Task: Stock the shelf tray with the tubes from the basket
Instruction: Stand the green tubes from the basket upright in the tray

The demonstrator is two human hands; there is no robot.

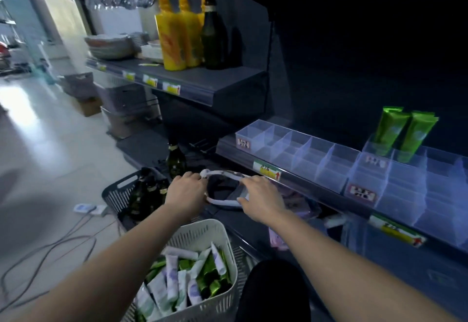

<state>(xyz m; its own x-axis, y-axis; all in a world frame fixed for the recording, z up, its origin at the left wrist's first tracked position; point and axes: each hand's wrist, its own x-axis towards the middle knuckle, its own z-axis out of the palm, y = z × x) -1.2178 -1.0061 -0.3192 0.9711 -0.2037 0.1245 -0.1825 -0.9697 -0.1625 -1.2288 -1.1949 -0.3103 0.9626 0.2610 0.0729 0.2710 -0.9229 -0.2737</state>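
My left hand [186,191] and right hand [260,196] both clasp a dark grey white-banded pouch [222,188] — fingers curled. White and green tubes [182,278] fill the white slotted basket [202,230] below — two green upright tubes [391,129] stand in the clear divided shelf tray [304,155].

The shelf tray [430,190] runs off the right edge, and its labels [361,193] are too blurred to read.
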